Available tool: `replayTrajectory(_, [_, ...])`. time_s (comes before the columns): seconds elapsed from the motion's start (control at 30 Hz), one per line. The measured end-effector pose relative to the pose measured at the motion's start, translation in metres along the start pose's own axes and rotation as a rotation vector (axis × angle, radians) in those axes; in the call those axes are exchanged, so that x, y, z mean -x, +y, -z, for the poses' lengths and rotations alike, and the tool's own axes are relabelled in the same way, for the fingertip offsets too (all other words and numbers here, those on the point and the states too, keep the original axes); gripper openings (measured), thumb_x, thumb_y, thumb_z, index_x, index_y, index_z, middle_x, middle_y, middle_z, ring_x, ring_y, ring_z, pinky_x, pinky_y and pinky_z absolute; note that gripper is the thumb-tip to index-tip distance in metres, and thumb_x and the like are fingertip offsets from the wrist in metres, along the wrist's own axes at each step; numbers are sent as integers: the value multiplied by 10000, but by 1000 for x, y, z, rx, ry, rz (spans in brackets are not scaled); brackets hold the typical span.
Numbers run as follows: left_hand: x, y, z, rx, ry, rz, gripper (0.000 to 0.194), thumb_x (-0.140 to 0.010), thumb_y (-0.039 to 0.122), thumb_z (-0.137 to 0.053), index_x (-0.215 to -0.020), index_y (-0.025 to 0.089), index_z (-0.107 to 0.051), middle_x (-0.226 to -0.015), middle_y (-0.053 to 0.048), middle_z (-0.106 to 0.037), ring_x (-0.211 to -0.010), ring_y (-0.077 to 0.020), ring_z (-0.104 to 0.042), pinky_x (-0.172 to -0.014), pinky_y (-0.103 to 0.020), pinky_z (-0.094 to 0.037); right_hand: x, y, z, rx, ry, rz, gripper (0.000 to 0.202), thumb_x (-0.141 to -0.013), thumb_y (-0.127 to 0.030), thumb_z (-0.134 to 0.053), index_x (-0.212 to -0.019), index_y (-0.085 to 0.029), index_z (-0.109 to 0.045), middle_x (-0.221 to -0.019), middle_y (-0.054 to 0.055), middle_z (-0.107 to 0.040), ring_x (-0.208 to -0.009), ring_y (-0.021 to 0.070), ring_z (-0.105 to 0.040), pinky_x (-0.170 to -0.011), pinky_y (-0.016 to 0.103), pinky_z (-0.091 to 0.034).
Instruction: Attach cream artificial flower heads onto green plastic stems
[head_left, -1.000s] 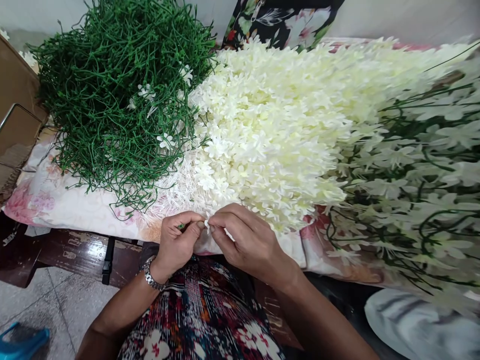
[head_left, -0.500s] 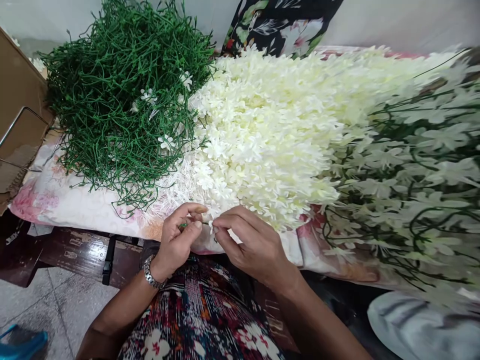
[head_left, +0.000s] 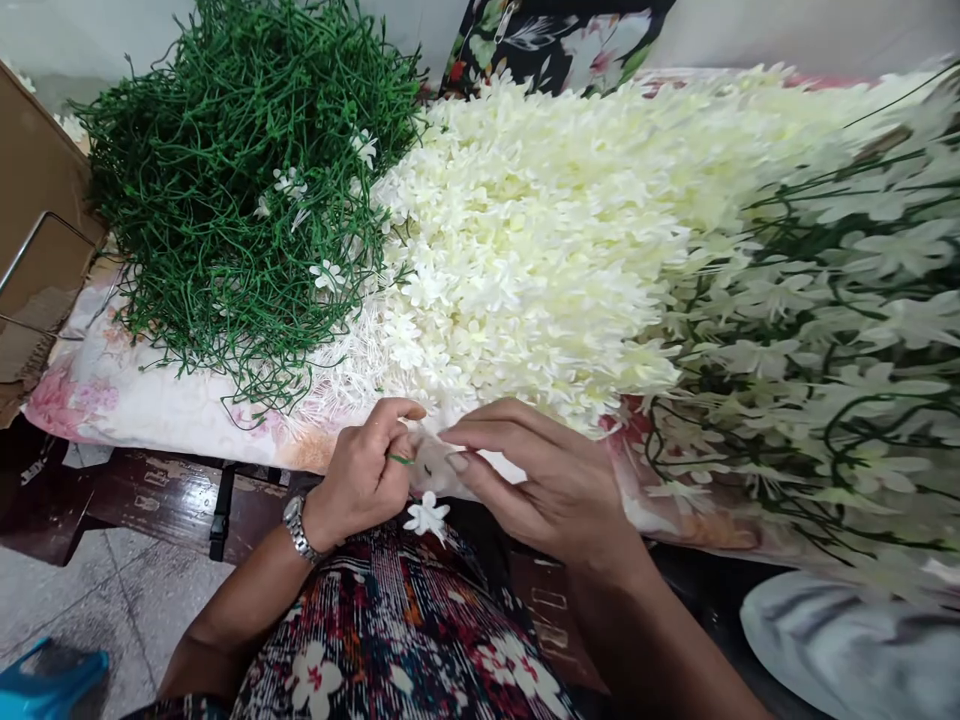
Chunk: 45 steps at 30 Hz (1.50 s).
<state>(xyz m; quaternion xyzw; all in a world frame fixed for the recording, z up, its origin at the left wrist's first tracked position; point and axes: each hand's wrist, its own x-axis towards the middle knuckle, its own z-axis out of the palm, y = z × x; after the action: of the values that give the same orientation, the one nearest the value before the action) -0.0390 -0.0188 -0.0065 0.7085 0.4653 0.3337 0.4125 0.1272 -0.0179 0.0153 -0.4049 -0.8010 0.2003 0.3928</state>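
Note:
My left hand (head_left: 369, 465), with a metal watch at the wrist, is closed on a green plastic stem (head_left: 401, 460), of which only a short bit shows. My right hand (head_left: 540, 475) faces it, thumb and forefinger close together at a pale, blurred artificial flower (head_left: 435, 458) between the hands. Just below hangs a small white flower (head_left: 426, 516) in front of my patterned clothing; whether it joins the stem I cannot tell. Ahead lie a tangled heap of green stems (head_left: 247, 190) and a wide pile of cream-white flowers (head_left: 540, 230).
Assembled white flowers on green stems (head_left: 847, 370) fill the right side. A flowered cloth (head_left: 172, 415) covers the work surface. A cardboard box (head_left: 37, 200) stands at far left, a black floral bag (head_left: 555, 45) behind. A blue plastic object (head_left: 56, 680) is on the floor.
My left hand has curled tighter, its fingers now folded in. My right hand has shifted a little right, and a small white flower now shows below the hands.

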Motion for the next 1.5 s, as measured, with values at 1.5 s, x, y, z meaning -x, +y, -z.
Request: replayTrajectory(1.5, [9, -1, -3, 422, 234, 307, 160, -721, 283, -554, -672, 133, -533, -557, 25, -469, -465, -52, -389, -426, -156, -324, 8, 1, -30, 486, -12, 303, 164, -726, -142, -545, -890, -150, -551, -754, 45, -577, -691, 146, -464, -597, 297, -367])
